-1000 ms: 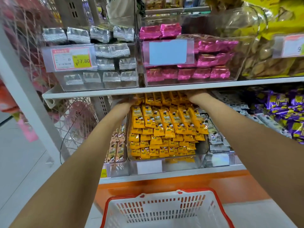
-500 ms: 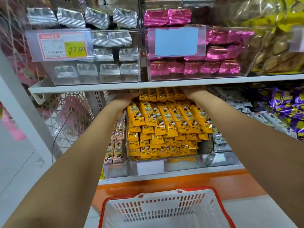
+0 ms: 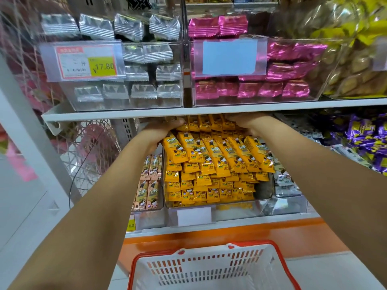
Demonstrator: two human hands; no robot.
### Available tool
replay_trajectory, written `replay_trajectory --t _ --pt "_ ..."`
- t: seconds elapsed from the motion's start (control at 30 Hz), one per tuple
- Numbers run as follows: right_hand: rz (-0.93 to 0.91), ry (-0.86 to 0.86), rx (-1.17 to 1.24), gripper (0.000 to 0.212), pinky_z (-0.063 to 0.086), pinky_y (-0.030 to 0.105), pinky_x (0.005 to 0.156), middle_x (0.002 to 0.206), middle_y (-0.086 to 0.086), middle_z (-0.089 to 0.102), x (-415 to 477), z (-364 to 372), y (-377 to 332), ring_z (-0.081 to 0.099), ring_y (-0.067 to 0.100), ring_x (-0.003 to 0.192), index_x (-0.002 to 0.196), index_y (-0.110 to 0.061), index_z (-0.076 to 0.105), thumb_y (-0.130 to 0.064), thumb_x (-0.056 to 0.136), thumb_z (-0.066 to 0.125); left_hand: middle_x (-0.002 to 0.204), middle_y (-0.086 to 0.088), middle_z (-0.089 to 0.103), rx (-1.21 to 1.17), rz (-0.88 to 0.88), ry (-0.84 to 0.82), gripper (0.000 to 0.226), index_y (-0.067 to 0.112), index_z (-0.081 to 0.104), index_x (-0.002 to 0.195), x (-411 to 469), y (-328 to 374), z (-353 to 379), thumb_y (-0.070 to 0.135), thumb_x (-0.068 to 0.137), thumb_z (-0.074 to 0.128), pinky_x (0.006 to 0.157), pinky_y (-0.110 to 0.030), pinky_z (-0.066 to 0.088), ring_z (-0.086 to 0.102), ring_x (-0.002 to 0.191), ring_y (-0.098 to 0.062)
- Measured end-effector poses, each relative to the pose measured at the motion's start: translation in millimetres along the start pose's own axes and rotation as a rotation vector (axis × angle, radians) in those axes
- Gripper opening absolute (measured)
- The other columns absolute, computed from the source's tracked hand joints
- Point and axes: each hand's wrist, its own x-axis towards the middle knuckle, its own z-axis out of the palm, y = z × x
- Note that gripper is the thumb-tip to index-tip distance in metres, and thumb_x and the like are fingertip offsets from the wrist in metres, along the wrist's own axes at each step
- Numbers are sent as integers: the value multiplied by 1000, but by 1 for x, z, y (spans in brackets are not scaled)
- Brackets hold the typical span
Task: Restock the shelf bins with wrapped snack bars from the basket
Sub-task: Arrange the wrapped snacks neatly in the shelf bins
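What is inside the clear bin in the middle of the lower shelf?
The clear bin holds yellow snack bars, piled above its rim. The left hand and right hand rest on the rear bars. The upper shelf hides the bin's back and the fingertips.

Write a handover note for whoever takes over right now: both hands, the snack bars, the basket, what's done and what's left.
Left hand: fingers laid fairly straight on the back row of yellow bars.
Right hand: on the same back row; fingers partly hidden under the shelf, grip unclear.
Bin: piled high with yellow bars.
Basket: below the shelf; no bars show in the part in view.
Done: this bin looks full.
Left: probably tidying the back row, then checking the neighbouring bins.
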Motion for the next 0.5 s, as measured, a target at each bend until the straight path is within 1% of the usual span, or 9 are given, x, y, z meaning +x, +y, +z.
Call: replay_trajectory --t 0.07,0.1,0.13,0.2,0.23,0.27,0.33,0.4,0.5 --pt "-23 8 -93 55 28 41 113 156 9 26 -2 0 -2 28 29 142 149 -16 28 -29 100 49 115 -8 66 -41 32 79 38 14 60 114 -7 2 0 32 82 71 81 -33 53 64 97 -21" --pt "-41 11 -114 54 28 39 112 156 9 27 -5 -2 -3 30 28 141 149 -15 28 -29 101 47 117 -7 65 -31 37 114 37 14 61 113 -13 3 1 32 82 72 84 -33 51 62 97 -20" --pt "-62 33 -139 51 30 37 110 154 9 30 -7 -3 -2 32 28 139 148 -15 30 -29 102 46 121 -7 62 3 18 153 42 12 60 115 -19 3 3 33 81 72 86 -32 49 60 102 -21" --pt "-105 78 -252 49 33 35 107 152 9 35 -14 -4 -4 37 28 135 147 -15 32 -31 102 43 135 -12 51 109 -62 202 72 4 46 134 -31 -3 7 41 79 73 97 -37 42 50 121 -28" --pt "-101 86 -310 51 34 36 107 152 9 35 -12 -4 -2 37 28 135 148 -16 31 -35 102 41 139 -13 47 154 -77 198 83 3 37 140 -39 -6 11 44 78 73 99 -40 40 46 125 -30" --pt "-89 94 -349 54 34 36 107 153 8 34 -10 -3 -1 38 28 135 149 -17 29 -40 102 39 138 -12 48 190 -69 189 86 3 36 141 -43 -10 15 48 78 72 98 -40 40 47 125 -30" --pt "-48 122 -399 60 36 37 106 153 8 34 -10 -2 -1 39 29 134 150 -19 28 -49 99 38 126 -9 57 237 -19 129 77 9 45 133 -48 -13 21 56 77 68 93 -39 45 55 113 -27" --pt "-70 159 -428 59 37 39 105 150 9 37 -9 0 2 41 30 132 148 -19 32 -51 99 39 116 -7 60 264 -6 78 59 8 49 125 -52 -13 24 50 85 62 93 -39 46 57 106 -24" --pt "-144 202 -452 55 37 40 106 147 10 41 -14 -1 5 42 30 130 145 -16 37 -48 100 39 116 -5 62 183 -38 4 45 9 52 124 -54 -9 23 39 91 59 97 -41 46 59 103 -21"
